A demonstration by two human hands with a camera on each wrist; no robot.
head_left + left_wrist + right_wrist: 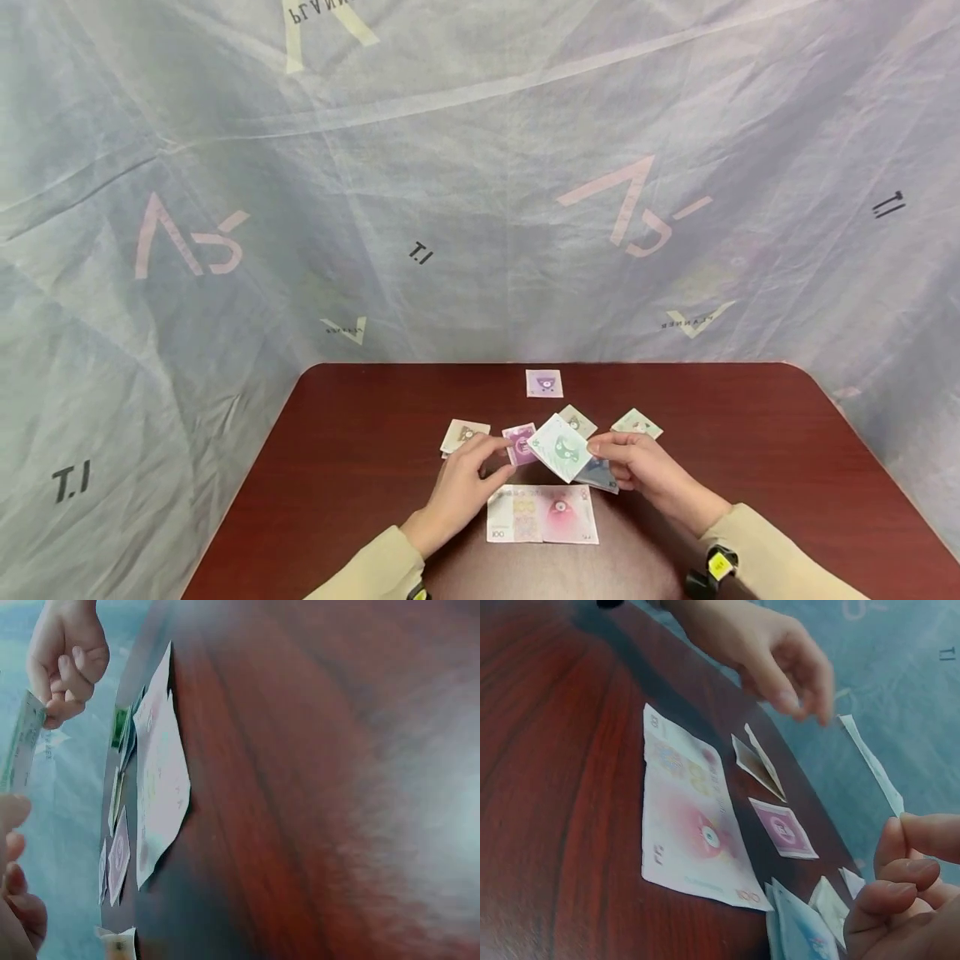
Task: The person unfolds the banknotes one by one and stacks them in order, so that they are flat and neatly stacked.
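A folded green banknote (561, 448) is pinched at its right corner between the thumb and finger of my right hand (645, 462). Seen from the right wrist, this note (873, 766) stands nearly edge-on above the table. My left hand (463, 485) hovers to its left with loosely bent fingers and a gap between thumb and index finger, holding nothing. Below both hands an unfolded pink 100 banknote (525, 533) lies flat. Folded blue notes (600, 477) lie partly under the green one, and a folded magenta note (517, 433) lies just beyond the left fingertips.
Further folded notes are spread across the dark red table (360, 483): brown ones (459, 433) at left, a brownish one (581, 419) behind the green note, a green one (637, 421) at right, a purple one (543, 384) near the back edge. Grey printed cloth (480, 292) hangs behind.
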